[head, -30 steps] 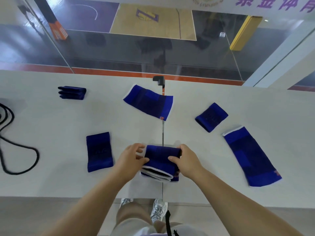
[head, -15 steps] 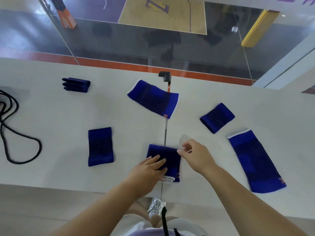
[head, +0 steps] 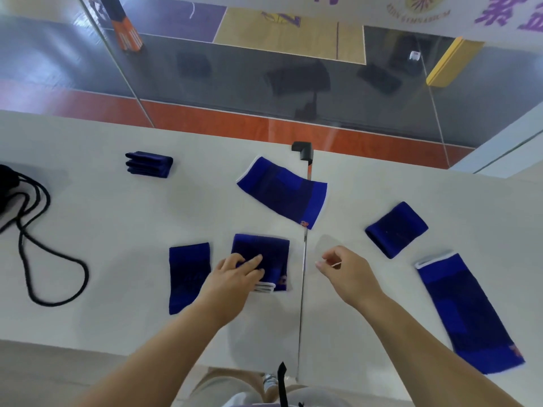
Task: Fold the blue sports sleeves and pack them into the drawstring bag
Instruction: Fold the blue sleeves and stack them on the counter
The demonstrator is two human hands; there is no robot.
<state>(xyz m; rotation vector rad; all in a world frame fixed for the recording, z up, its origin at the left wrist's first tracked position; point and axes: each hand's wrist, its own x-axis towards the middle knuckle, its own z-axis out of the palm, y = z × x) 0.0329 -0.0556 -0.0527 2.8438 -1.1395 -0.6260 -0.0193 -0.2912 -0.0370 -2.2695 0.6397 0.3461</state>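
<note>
A folded blue sleeve (head: 266,254) lies on the white table (head: 102,224) in front of me. My left hand (head: 235,274) rests flat on its near left part, fingers spread. My right hand (head: 343,270) hovers just right of it, empty, fingers loosely curled and apart. Another folded sleeve (head: 188,276) lies to the left, touching my left wrist. An unfolded sleeve (head: 283,192) lies beyond, a long one (head: 467,312) at the right, a small folded one (head: 396,229) at centre right. A folded stack (head: 150,164) sits far left. The black drawstring bag (head: 6,183) shows at the left edge.
The bag's black cord (head: 38,259) loops over the table's left side. A seam (head: 302,289) runs between two table halves, with a black bracket (head: 304,149) at its far end. Glass panels stand behind the table. The table's near edge is close to my body.
My right hand let go of the folded sleeve and lifted off to the right. My left hand flattened on it and slid it left, beside the other folded sleeve.
</note>
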